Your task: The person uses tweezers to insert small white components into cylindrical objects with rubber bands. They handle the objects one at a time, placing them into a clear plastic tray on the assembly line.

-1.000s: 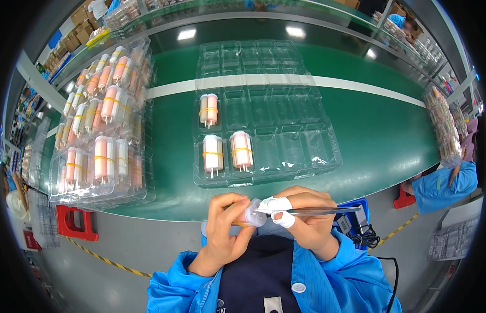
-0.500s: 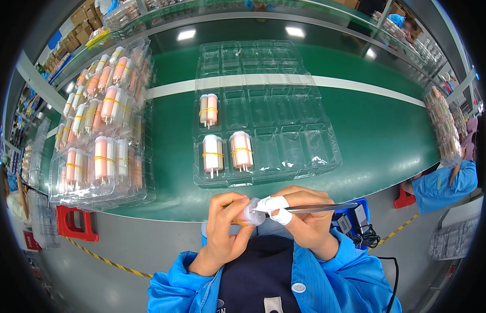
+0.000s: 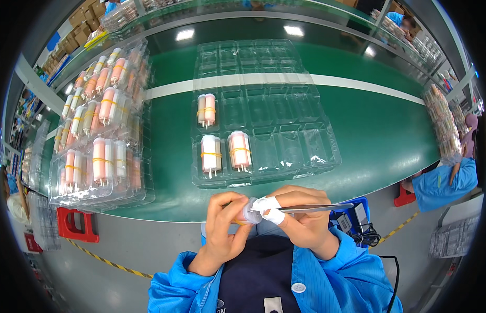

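Note:
My left hand (image 3: 226,227) is closed around a bundle of capped tubes (image 3: 249,213), its translucent end turned to the right and a bit of yellow band showing. White coverings wrap the thumb and forefinger of my right hand (image 3: 305,216), which grips metal tweezers (image 3: 316,208). Their tips reach the end of the bundle; my fingers partly hide the contact. Beyond my hands lies a clear plastic tray (image 3: 300,172). Three banded bundles sit in its left pockets: a white one (image 3: 210,154), a pink and white one (image 3: 239,150), and another pink one (image 3: 209,108) farther back.
Stacked clear trays (image 3: 99,195) with several banded tubes stand on the green table (image 3: 378,135) at left. More filled trays (image 3: 444,128) are at far right, near a person in a blue smock (image 3: 446,185). A blue bin (image 3: 358,219) with cables sits beside my right arm.
Both hands keep their hold on the bundle and tweezers. My right hand and the tweezers have shifted very slightly left.

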### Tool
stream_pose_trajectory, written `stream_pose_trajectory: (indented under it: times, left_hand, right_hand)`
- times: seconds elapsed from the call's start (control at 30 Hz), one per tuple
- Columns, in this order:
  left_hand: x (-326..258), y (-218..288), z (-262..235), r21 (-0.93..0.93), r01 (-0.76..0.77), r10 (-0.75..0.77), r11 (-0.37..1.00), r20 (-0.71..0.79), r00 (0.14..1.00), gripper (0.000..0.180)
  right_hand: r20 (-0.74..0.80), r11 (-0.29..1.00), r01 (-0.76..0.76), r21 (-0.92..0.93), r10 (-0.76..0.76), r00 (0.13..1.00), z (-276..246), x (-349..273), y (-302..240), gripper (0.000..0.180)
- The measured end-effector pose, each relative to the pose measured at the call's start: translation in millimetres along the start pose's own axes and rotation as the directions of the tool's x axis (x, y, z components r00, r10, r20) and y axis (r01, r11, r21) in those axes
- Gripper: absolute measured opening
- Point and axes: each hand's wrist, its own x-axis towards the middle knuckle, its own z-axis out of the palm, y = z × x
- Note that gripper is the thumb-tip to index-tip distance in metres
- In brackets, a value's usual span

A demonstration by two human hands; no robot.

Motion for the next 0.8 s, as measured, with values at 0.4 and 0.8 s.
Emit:
stream_pose_trajectory:
  times: [0.4,0.8]
  left_hand:
    - [-1,-5,-5,-0.054,0.077,-0.074,0.996,0.052,0.996,0.049]
    - [-2,1,-3,-0.329,0.214,-0.211,0.92,0.043,0.976,0.051]
  right_hand:
    - [0.005,0.953,-0.167,0.253,0.171,0.985,-1,4,2,0.012]
    - [-0.058,0.921,-0.12,0.372,0.152,0.987,-2,-3,9,0.015]
